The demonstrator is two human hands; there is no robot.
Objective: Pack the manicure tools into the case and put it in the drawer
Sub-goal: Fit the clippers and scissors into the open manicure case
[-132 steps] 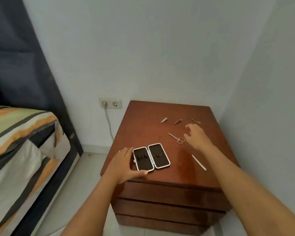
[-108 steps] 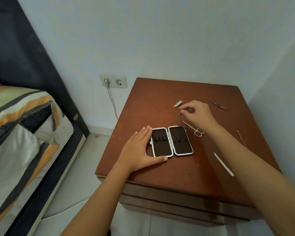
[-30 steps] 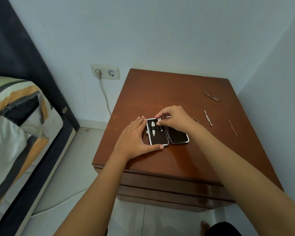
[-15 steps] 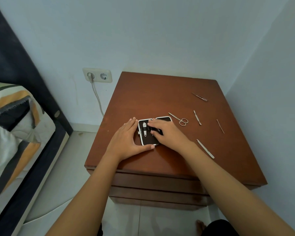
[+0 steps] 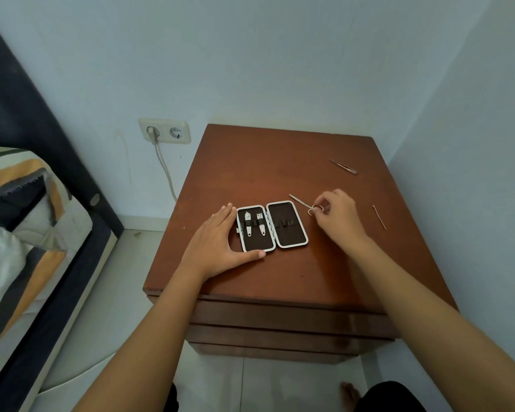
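The manicure case (image 5: 289,226) lies open flat on the brown nightstand (image 5: 268,162), dark inside with a white rim. Two small metal tools (image 5: 254,223) sit under the elastic loops of its left half; the right half holds nothing. My left hand (image 5: 217,242) rests flat against the case's left edge, thumb along its front. My right hand (image 5: 338,215) pinches the ring handles of the small scissors (image 5: 302,202), whose blades point back left and lie on the wood. Tweezers (image 5: 344,167) lie at the back right and a thin stick (image 5: 379,217) right of my hand.
The nightstand stands in a corner, with walls behind it and to its right. Its closed drawer fronts (image 5: 280,319) face me. A bed (image 5: 27,233) with striped bedding stands to the left, and a wall socket (image 5: 164,131) with a plugged cable is behind.
My right hand left the case's left half, where the second tool now sits in its loop, and moved right to take hold of the scissors' handles. My left hand stayed on the case.
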